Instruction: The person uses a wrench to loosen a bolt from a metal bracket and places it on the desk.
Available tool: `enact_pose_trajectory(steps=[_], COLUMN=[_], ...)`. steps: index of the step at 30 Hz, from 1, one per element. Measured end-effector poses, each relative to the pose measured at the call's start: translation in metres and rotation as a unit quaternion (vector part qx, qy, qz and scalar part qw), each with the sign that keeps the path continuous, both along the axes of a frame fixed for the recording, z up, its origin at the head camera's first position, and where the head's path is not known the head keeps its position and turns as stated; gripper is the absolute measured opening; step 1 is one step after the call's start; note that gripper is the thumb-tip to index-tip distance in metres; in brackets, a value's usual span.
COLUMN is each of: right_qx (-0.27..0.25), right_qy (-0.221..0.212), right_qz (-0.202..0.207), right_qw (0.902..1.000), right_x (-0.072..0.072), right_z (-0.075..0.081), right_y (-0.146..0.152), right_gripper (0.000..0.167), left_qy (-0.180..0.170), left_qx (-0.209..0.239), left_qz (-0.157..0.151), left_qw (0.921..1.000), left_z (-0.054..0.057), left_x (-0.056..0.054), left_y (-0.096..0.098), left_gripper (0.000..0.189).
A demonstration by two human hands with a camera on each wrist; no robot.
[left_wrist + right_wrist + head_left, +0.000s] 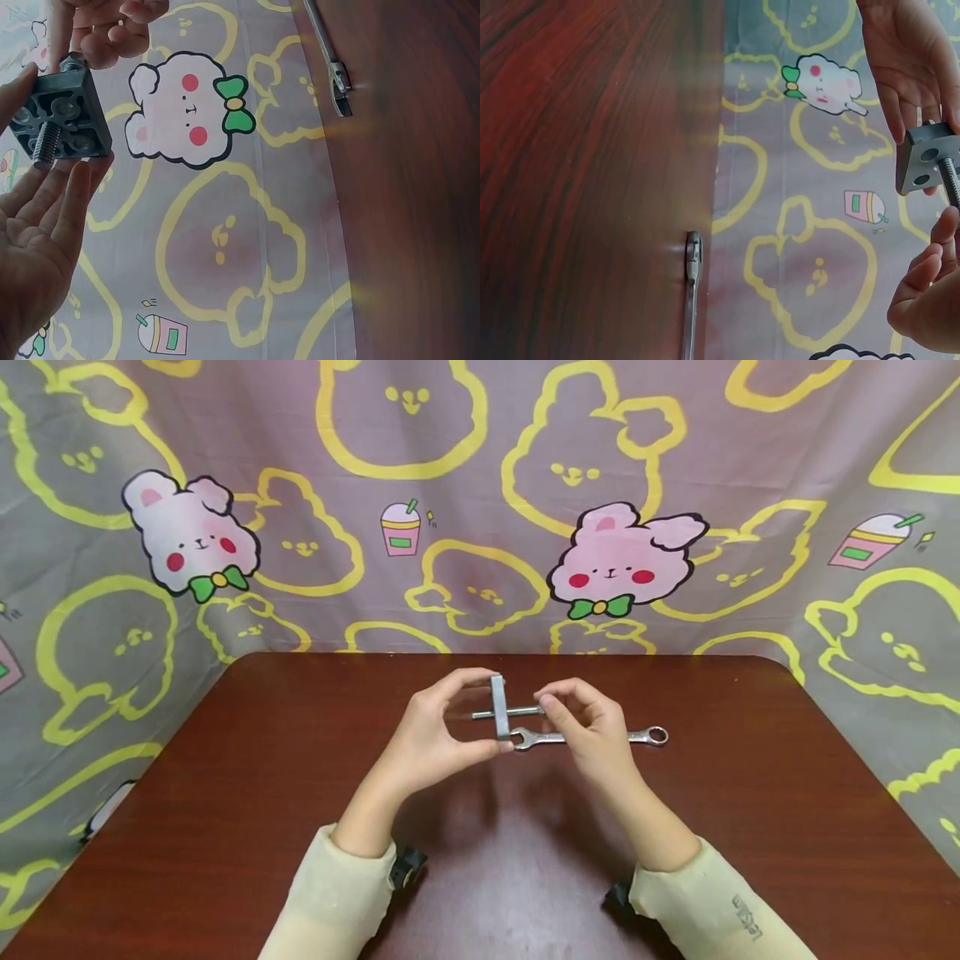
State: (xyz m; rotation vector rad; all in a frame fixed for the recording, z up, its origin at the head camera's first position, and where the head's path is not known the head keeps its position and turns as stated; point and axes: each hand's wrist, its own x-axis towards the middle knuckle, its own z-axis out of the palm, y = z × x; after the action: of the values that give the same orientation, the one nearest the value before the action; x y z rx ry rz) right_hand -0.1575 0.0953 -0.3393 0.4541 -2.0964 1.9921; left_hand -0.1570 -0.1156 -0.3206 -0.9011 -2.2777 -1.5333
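Gripping a grey block (499,693) at its upper and lower edges with the fingers and thumb of the left hand (427,739), above the table (225,818); pinching with the right hand (596,722) the right end of a threaded bolt (525,711) running through the block and jutting out to its left. Showing beyond, partly hidden by the right hand, a silver wrench (543,738) lying on the table, ring end pointing right.

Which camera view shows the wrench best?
The head view: both ends of the wrench show, though the right hand hides part of its shaft. The left wrist and right wrist views each show only one end and some shaft, the rest cut off by the picture's edge.
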Motion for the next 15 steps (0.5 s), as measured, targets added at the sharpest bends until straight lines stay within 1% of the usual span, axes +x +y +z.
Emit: enact_pose_trajectory(steps=[2, 4, 6, 8, 11, 15], right_qx=[0.002, 0.01, 0.016, 0.019, 0.017, 0.027], right_qy=[0.019, 0.049, 0.078, 0.095, 0.09, 0.053], right_qz=[0.009, 0.022, 0.031, 0.038, 0.047, 0.043], right_qw=[0.9998, 0.9985, 0.9963, 0.9945, 0.9947, 0.9973], right_x=[-0.0003, -0.0007, -0.0013, -0.0019, -0.0023, -0.0021], right_z=[-0.0004, -0.0007, -0.0012, -0.0017, -0.0024, -0.0019], right_y=[-0.0002, -0.0004, -0.0006, -0.0005, 0.0013, 0.0036], right_gripper=[0.012, 0.012, 0.015, 0.018, 0.021, 0.018], left_qy=[0.002, 0.003, 0.003, 0.003, 0.001, 0.002], left_qx=[0.001, 0.002, 0.005, 0.008, 0.009, 0.005], left_qz=[0.004, 0.008, 0.011, 0.012, 0.007, 0.007], left_qw=[1.0, 1.0, 0.9999, 0.9999, 0.9999, 1.0], left_z=[0.0001, 0.0002, 0.0003, 0.0005, 0.0, -0.0015], left_x=[-0.0002, -0.0008, -0.0015, -0.0021, -0.0023, -0.0018], left_y=[-0.0011, -0.0024, -0.0034, -0.0036, -0.0034, -0.0033], left_gripper=[0.067, 0.067, 0.067, 0.067, 0.066, 0.067])
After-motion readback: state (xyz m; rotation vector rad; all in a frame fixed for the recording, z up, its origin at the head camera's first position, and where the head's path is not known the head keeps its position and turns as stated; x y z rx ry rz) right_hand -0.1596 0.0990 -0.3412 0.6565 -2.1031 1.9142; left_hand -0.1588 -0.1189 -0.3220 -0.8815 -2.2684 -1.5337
